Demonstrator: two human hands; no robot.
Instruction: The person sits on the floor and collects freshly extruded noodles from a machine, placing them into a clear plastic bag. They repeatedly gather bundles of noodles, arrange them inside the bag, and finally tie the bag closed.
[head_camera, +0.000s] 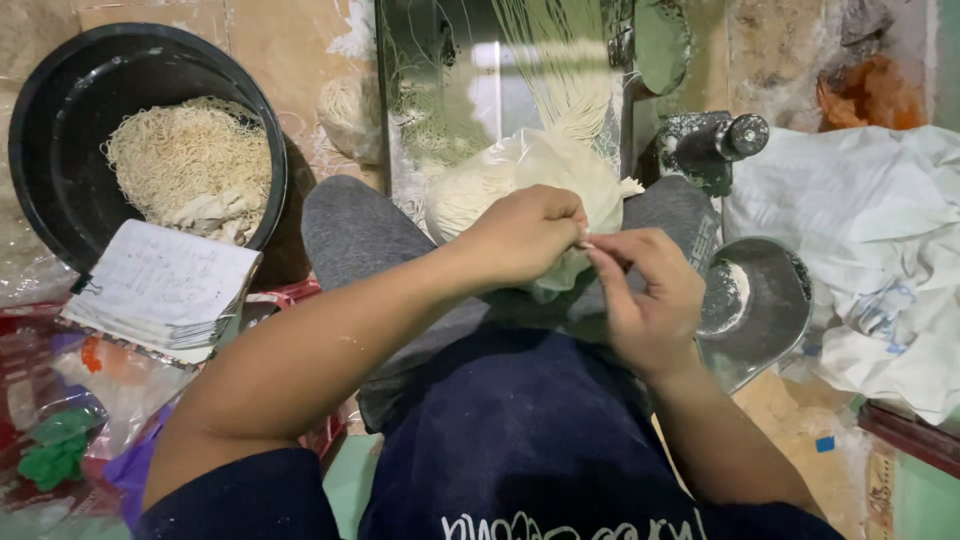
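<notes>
Two hands pinching | my left hand (525, 235) and right hand (645, 295) closed on the noodle bag's (540, 170) neck | risk: thin plastic tears, noodles spill onto my lap

Both hands (590, 265) on noodle bag (540, 175), black tub (60, 110) nearby.
</notes>
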